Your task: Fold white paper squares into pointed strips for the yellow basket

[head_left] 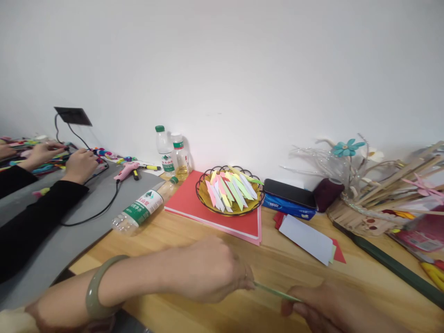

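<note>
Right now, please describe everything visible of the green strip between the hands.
The green strip is pale, narrow and straight, seen nearly edge-on; it looks like paper, but blur hides finer detail. Above the wooden table, it slants down toward the picture's right, the left hand gripping one side, the right hand the other.

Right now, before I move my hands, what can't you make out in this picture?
In the head view:
Green strip: where it ends, hidden in the grips of the left hand and right hand; blur hides any fine creases.
Right hand: blurred, its wrist cut off by the bottom edge.
Red sheet: its middle, covered by the basket.
Yellow handle: cut off by the right edge.
Pink package: print too small to read.
</note>
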Demonstrator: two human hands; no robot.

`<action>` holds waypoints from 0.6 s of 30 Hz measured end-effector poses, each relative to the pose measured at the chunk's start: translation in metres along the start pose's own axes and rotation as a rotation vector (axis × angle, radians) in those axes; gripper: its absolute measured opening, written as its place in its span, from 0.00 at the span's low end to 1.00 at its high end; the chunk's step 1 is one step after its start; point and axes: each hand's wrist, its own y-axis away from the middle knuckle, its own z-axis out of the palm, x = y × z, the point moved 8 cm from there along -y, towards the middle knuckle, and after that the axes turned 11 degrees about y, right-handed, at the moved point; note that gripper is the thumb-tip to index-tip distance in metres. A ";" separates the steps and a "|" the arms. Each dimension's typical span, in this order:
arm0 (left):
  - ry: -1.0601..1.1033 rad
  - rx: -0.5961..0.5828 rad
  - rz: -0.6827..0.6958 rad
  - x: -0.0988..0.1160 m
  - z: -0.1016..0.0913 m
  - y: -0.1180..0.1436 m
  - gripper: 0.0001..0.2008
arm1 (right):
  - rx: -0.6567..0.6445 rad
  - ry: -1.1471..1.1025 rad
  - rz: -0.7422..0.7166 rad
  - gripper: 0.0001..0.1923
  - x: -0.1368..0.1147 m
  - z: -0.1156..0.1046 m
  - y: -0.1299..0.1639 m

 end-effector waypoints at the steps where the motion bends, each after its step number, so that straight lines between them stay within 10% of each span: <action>1: 0.026 0.038 -0.001 -0.002 -0.008 0.001 0.10 | -0.015 -0.024 0.013 0.14 0.006 -0.001 0.002; 5: -0.003 0.452 -0.114 -0.026 -0.056 0.011 0.14 | 0.095 -0.061 0.115 0.22 0.023 -0.026 -0.002; 9: -0.271 0.843 -0.072 -0.032 -0.075 0.022 0.13 | 0.526 0.056 0.162 0.23 0.013 -0.084 -0.019; 13: -0.515 0.643 -0.127 -0.048 -0.037 -0.001 0.13 | 0.844 0.305 0.243 0.26 -0.003 -0.115 -0.046; 18: -0.601 0.400 -0.337 -0.086 -0.008 -0.012 0.03 | 0.519 0.382 0.204 0.24 0.008 -0.090 -0.105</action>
